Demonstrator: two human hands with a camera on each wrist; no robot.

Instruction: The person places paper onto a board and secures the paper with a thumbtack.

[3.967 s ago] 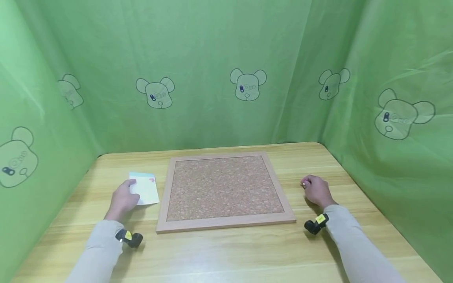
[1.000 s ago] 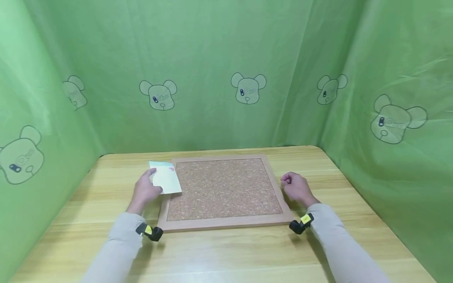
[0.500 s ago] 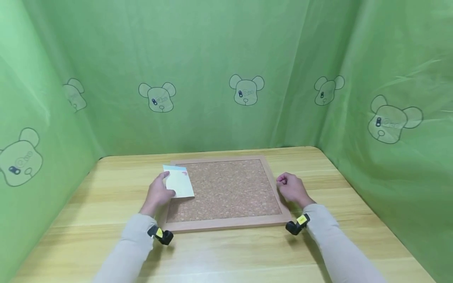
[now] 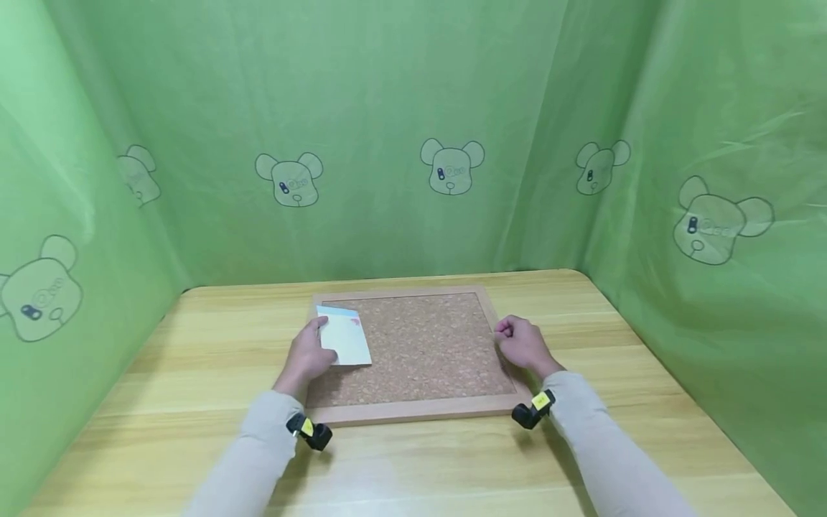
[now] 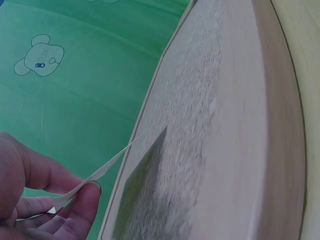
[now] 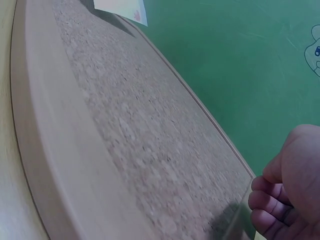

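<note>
My left hand (image 4: 310,354) pinches a note sheet (image 4: 347,337), white with a blue band along its top and a small pink print. In the left wrist view the note sheet (image 5: 107,167) appears edge-on between thumb and fingers, casting a shadow on the corkboard. The corkboard (image 4: 429,348), in a pale wooden frame, lies below both hands. At its right edge, my right hand (image 4: 525,346) has curled fingers, thumb against the forefinger. Those fingers (image 6: 267,202) hide the small shiny thing that showed at their tips in the oldest head view.
A light wooden table (image 4: 413,467) carries the corkboard. Green curtains (image 4: 381,237) with bear-head prints enclose its back and both sides. A small black camera (image 4: 310,432) is strapped to the left wrist, another camera (image 4: 533,409) to the right wrist.
My left hand has carried the note sheet rightward from beside the corkboard to over its left part. My right hand has moved leftward to the frame's right edge, fingers still curled.
</note>
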